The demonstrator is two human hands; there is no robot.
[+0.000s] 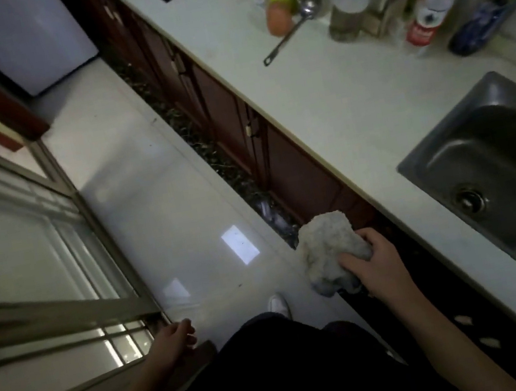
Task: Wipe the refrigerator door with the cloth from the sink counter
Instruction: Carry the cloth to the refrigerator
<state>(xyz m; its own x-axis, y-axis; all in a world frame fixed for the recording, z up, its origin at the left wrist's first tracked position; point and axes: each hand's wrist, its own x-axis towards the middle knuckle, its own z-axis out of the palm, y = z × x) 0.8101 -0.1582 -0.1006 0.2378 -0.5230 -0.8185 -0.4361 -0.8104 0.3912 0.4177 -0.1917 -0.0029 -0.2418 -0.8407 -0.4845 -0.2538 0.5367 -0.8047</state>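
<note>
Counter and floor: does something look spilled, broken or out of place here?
Nothing stands out. The ladle lies flat on the counter, the bottles stand upright, and the right hand holds the cloth.

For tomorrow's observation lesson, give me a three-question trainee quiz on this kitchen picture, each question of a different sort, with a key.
1. True or false: the cloth lies in the sink.
2. Which hand holds the cloth? A. left hand B. right hand C. neither
3. Fill in: the ladle lies on the ____.

Key
1. False; it is held above the floor, beside the cabinets.
2. B
3. counter
</note>
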